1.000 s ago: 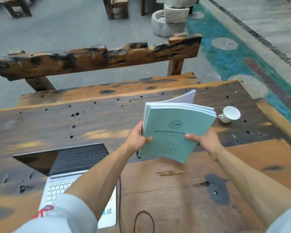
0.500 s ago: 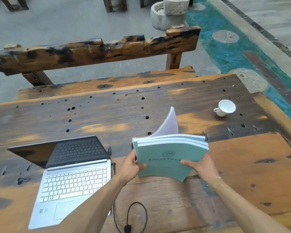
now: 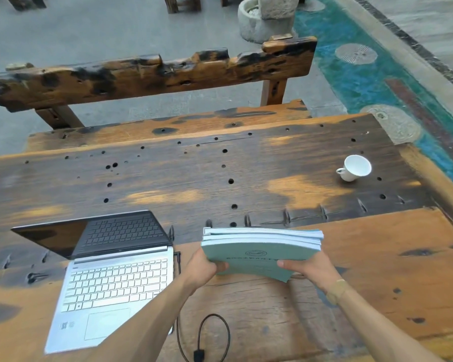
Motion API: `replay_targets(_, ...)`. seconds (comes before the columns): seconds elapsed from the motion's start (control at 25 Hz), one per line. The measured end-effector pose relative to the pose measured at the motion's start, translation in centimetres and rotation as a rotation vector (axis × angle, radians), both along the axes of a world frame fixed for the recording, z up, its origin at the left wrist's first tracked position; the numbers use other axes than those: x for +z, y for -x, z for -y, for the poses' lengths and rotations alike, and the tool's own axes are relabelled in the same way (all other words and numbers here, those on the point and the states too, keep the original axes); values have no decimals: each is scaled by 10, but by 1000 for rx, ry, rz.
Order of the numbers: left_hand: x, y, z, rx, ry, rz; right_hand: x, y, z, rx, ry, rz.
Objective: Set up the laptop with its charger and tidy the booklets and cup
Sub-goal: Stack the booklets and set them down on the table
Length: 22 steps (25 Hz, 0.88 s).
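Observation:
A stack of pale green booklets (image 3: 259, 248) hangs almost flat just above the wooden table (image 3: 220, 173), near its front middle. My left hand (image 3: 203, 269) grips the stack's near left edge, thumb on the cover. My right hand (image 3: 305, 269) holds its near right edge the same way. An open silver laptop (image 3: 115, 280) with a dark screen lies at the left. A black charger cable (image 3: 207, 338) loops by the laptop's right side. A white cup (image 3: 355, 168) lies tipped on its side at the far right.
A rough wooden bench (image 3: 152, 74) stands behind the table. The table top has many small holes. Stone basins (image 3: 264, 19) sit on the grey floor beyond, and a teal painted strip (image 3: 377, 82) runs along the right.
Both hands have lowered the booklet stack from an upright tilt to nearly flat above the table. The loose top page has settled onto the stack. The view has tipped down.

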State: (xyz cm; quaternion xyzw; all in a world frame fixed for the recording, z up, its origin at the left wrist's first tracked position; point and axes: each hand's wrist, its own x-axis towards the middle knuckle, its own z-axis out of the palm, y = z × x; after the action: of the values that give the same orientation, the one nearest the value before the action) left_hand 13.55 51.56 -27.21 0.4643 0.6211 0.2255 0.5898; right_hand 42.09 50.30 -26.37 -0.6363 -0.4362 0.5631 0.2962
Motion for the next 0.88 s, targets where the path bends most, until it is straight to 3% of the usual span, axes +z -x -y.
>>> replay_targets(0.24,7,-16,-1,272,28,183,0,19,5,-262,54,-239)
replay_targets(0.48,11,-10,21,160,1,197,10,12,17,-122,14,-112)
replay_targets(0.64,18,2,24,74,-9,241,26,5,26,-49,-125,-128)
replay_targets(0.88,22,-13,29,209,-83,393,37,13,25,-45,-174,-243)
